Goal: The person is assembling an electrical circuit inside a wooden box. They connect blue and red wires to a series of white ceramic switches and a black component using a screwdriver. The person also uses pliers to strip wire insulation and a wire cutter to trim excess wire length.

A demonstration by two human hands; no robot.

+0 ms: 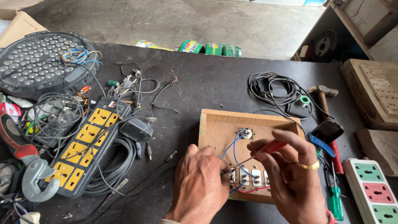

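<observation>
Hands at work on the back of a wooden switch board (215,128) lying on a dark surface (199,79).
The right hand (290,174) has its grip clamped on a red-handled screwdriver (265,150), tip at the row of white switch backs (248,177); the left hand (199,182), fingers together, steadies a blue wire (235,145) there. The step in hand looks like tightening a terminal, which calls for a firmly seated wire.

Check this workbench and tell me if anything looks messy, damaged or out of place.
Mostly clutter on the left: loose black cables tangle under and over the yellow-socket power strip, and bare blue and yellow wire ends lie on the round LED lamp. The wooden switch board under both hands looks intact.
</observation>
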